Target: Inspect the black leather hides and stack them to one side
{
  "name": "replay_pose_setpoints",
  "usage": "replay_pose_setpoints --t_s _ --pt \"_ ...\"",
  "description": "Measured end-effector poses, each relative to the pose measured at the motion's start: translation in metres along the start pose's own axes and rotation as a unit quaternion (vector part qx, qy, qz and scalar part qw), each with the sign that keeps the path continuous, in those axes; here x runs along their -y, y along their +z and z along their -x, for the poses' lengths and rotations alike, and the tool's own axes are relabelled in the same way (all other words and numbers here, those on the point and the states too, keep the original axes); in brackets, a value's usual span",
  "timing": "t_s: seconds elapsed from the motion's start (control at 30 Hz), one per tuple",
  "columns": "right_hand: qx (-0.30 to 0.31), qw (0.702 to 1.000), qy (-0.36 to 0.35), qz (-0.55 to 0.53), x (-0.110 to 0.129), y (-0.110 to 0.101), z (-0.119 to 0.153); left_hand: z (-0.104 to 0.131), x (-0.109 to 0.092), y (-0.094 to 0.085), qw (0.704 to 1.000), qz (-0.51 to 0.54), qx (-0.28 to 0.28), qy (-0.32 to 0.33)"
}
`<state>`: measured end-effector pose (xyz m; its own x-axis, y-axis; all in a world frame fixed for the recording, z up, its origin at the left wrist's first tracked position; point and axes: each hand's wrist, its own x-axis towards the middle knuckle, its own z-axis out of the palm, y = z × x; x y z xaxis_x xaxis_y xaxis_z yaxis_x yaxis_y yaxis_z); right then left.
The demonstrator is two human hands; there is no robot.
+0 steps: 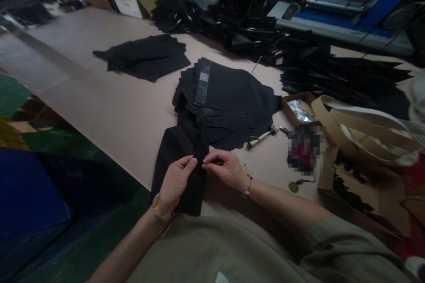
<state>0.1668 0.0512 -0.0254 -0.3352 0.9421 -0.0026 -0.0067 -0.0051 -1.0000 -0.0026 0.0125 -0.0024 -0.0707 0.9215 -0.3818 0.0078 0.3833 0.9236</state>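
Observation:
A black fabric piece [171, 148] hangs partly over the table's near edge. My left hand [175, 181] is closed on it, the thumb pressed on top of the cloth. At its right edge, my right hand [227, 168] pinches with thumb and forefinger; whatever lies between those fingertips is too small or dark to make out. Just beyond my hands lies a stack of black fabric pieces [232, 84], with a grey strip along the left side of the top one. A small hammer [262, 138] rests on the table beside that stack.
On the right are a small box of shiny metal parts [300, 110], a coiled beige strap [348, 128] and a cardboard box with black bits [372, 185]. More black pieces [142, 55] lie farther back. Dark bundles [239, 31] line the table's far side.

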Motion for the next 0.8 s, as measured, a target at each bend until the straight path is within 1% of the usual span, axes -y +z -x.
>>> replay_pose_setpoints --t_s 0.1,0.4,0.8 --pt "-0.012 1.0 -0.009 0.007 -0.0003 0.0005 0.0001 -0.0001 0.0003 0.0006 1.0 0.0 -0.006 0.002" --pt "-0.024 1.0 -0.008 0.002 0.0003 0.0006 -0.0007 0.0015 0.0016 0.0011 0.998 0.054 0.012 -0.014" --pt "-0.038 0.999 0.024 0.014 0.007 0.0004 -0.0013 0.0006 0.0023 0.0046 1.0 0.002 -0.023 0.005"
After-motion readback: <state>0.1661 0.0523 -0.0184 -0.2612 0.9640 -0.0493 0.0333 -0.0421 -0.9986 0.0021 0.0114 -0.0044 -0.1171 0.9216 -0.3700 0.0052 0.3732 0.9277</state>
